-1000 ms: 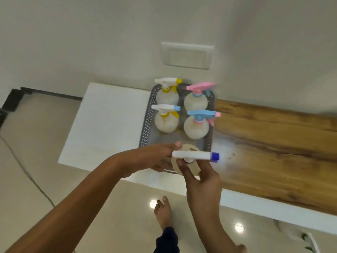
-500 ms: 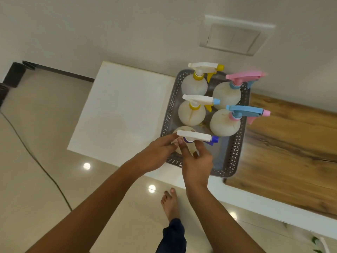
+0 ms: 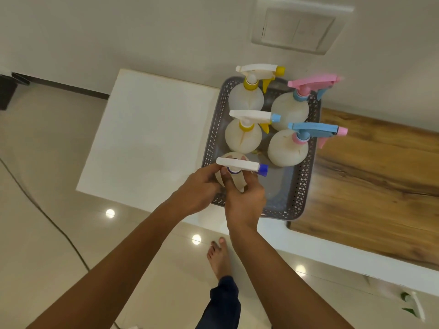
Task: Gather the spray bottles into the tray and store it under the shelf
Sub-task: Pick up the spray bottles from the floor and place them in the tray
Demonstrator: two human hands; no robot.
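Observation:
A grey perforated tray [image 3: 301, 191] sits on the white counter [image 3: 152, 143]. Several round white spray bottles stand in it: one with a yellow nozzle [image 3: 247, 96], one with a pink head [image 3: 288, 110], one with a white head and yellow collar [image 3: 242, 136], one with a blue head [image 3: 287, 150]. A fifth bottle with a white head and dark blue nozzle [image 3: 240, 166] is at the tray's near-left corner. My left hand [image 3: 197, 191] and my right hand [image 3: 244, 198] both grip its body.
A wooden surface [image 3: 370, 186] lies right of the tray. A wall switch plate [image 3: 297, 32] is above. A bare foot [image 3: 217, 257] stands on the glossy tiled floor below the counter edge. A cable [image 3: 47, 217] runs across the floor at left.
Both hands have carried the blue-nozzle bottle from the counter's front edge forward into the tray's near-left corner. The view has shifted closer and left.

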